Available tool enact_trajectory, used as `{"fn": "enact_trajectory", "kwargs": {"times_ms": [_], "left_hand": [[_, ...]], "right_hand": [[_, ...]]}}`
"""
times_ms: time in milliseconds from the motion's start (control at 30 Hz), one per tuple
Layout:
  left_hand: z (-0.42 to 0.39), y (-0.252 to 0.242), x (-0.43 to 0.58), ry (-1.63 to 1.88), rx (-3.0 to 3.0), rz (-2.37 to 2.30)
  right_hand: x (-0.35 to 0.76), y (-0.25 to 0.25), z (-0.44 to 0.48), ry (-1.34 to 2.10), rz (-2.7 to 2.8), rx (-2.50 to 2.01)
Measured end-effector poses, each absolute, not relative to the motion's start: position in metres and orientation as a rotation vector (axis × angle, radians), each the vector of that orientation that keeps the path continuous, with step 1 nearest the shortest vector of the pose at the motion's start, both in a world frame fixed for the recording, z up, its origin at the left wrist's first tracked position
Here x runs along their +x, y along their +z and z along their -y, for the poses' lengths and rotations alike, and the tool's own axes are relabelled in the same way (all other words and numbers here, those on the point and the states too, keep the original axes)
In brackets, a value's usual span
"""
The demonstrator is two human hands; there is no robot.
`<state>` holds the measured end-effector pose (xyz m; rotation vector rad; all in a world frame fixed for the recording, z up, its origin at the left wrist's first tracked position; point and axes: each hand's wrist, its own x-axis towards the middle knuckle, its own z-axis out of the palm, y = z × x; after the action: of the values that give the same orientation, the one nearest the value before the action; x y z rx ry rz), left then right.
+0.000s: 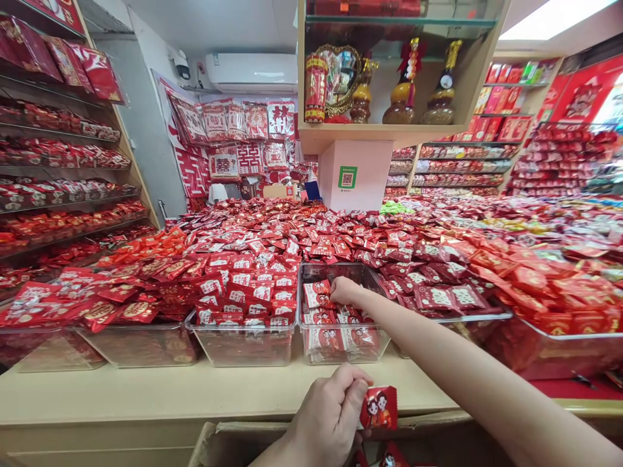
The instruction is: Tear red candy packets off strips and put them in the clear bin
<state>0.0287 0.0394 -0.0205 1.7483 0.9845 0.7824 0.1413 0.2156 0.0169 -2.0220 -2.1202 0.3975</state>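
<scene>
My left hand [331, 415] is low at the counter's front edge, closed on a small red packet [378, 407] printed with two cartoon figures. My right arm stretches forward and my right hand [344, 290] reaches into a clear plastic bin [311, 344] partly filled with the same red and white packets. Its fingers curl down among the packets; what they grip is hidden. Several clear bins stand side by side along the counter, most heaped with red wrapped sweets.
A cardboard box [228, 441] opens below the counter edge under my left hand. A wide mound of red packets covers the display behind the bins. Shelves of red goods line the left wall [63, 162] and right. A pink pillar [355, 175] holds a cabinet of ornaments.
</scene>
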Motion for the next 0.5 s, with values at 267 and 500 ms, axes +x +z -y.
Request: {"fn": "enact_trajectory", "kwargs": {"times_ms": [267,500], "left_hand": [[-0.038,-0.017,0.028,0.786,1.766,-0.985],[-0.038,-0.017,0.029,0.792,1.743,-0.996]], "right_hand": [[0.145,0.018,-0.219,0.381,2.134,-2.050],[0.150,0.012,-0.227,0.305,2.091,-1.960]]}}
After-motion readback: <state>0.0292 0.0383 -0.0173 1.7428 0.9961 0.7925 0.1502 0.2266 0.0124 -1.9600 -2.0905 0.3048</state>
